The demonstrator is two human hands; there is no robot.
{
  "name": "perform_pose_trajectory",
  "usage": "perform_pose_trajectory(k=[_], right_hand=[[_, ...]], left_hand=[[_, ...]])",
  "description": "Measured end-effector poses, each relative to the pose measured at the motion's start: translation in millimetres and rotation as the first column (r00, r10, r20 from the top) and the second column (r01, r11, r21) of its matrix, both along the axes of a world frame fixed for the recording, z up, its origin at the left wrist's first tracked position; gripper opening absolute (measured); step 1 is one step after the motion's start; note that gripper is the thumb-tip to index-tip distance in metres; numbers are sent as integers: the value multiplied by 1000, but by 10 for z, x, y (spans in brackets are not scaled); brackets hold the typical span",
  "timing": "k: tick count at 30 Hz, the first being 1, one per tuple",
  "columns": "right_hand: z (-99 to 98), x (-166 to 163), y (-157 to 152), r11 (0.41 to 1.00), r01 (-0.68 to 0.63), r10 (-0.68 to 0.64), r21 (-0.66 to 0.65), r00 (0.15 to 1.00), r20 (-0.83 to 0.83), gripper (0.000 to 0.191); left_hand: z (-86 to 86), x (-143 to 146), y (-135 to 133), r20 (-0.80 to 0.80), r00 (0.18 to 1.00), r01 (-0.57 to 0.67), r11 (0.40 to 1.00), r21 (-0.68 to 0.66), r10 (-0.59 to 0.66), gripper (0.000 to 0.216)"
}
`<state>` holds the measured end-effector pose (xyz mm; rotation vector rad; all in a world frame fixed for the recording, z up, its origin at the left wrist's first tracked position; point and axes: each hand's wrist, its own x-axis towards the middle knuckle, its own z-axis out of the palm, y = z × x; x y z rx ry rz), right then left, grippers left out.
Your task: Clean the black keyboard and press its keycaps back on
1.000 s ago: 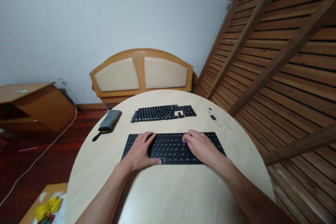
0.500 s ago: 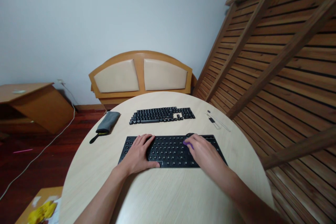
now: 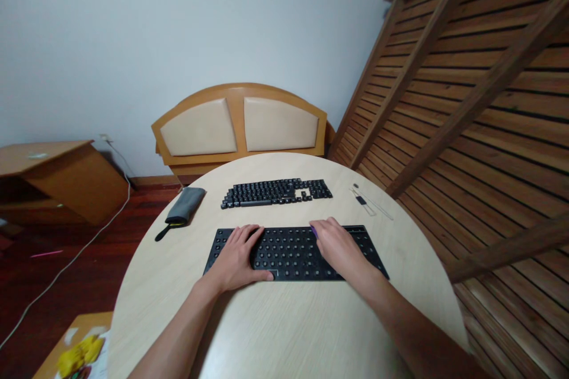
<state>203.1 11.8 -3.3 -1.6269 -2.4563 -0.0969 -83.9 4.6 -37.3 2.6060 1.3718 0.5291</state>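
The bare black keyboard base lies near the middle of the desk, under both hands. The left hand rests flat and spread on its left part, thumb along the near edge. The right hand covers its right-centre, fingers curled on a small purple piece that peeks out at the fingertips. The rows of keycaps lie farther off, the grey pouch far left.

My left hand lies flat, palm down, fingers loosely spread and thumb stuck out to the right. My right hand is palm down too, fingers bunched and bent, tips hidden from me. My bare left forearm and right forearm angle inward from below.
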Motion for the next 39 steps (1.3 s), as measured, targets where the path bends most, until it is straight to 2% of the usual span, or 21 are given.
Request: perform_pose_trajectory(k=[8,12,16,19,22,26,27,31,35,39], right_hand=[[-4,-90,-277,991,111,-111,-74,994,-4,31],[-52,-78,-480,996,86,-86,-22,996,17,36],[-190,-38,-730,999,32,-32,-11,999,0,41],[-279,-16,-896,999,22,-22,-26,999,-30,44],[-255,11,-983,996,31,-37,-79,997,-73,42],[-17,152,-894,980,53,-79,-189,989,-129,35],[57,211,-833,981,84,-108,-177,986,-129,32],[245,450,-489,980,197,-184,30,955,-233,28],[122,539,-169,980,134,-82,147,945,-316,31],[-97,487,-72,994,97,-82,58,972,-222,32]], left_hand=[[0,-2,5,-7,1000,7,1000,19,-7,106],[-8,-8,8,-11,1000,3,1000,18,-3,106],[-20,-9,6,-2,1000,2,1000,25,-2,106],[-23,-11,5,5,1000,-3,1000,24,3,105],[-23,-15,5,5,1000,10,1000,14,-10,106],[-17,-19,3,-4,1000,26,1000,-8,-26,106],[-13,-19,2,-5,1000,26,1000,-7,-26,106],[3,-12,-4,1,1000,24,1000,9,-24,106],[1,-15,-3,5,1000,30,1000,6,-30,105],[-14,-23,-1,12,1000,28,1000,8,-28,105]])
